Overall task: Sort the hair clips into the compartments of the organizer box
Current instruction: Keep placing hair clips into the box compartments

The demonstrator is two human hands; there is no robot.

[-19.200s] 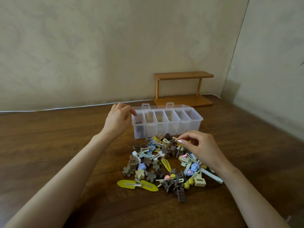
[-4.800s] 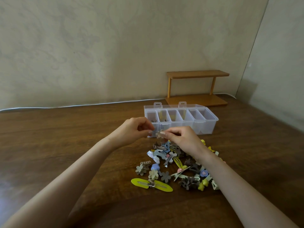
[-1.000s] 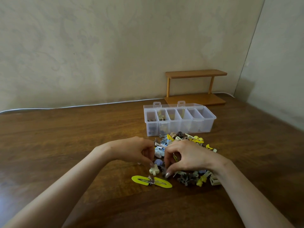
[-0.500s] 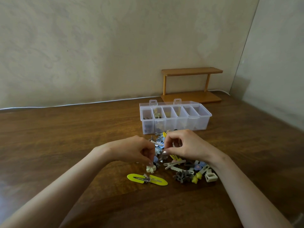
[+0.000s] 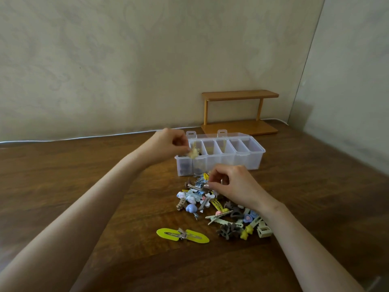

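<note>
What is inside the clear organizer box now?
Dark clips show through the organizer box wall in its two leftmost compartments; the rest look empty. The left hand hides the leftmost one's opening.

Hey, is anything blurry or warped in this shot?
Head view: the pale clip pinched in the left hand is smeared by motion; the clip pile and box are sharp; the wide lens tilts the wall corner.

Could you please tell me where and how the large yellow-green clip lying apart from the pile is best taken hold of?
Probably at the raised metal piece in its middle, pinched from above across the narrow width: the yellow-green clip lies flat on the table, and its thin ends offer little edge.
</note>
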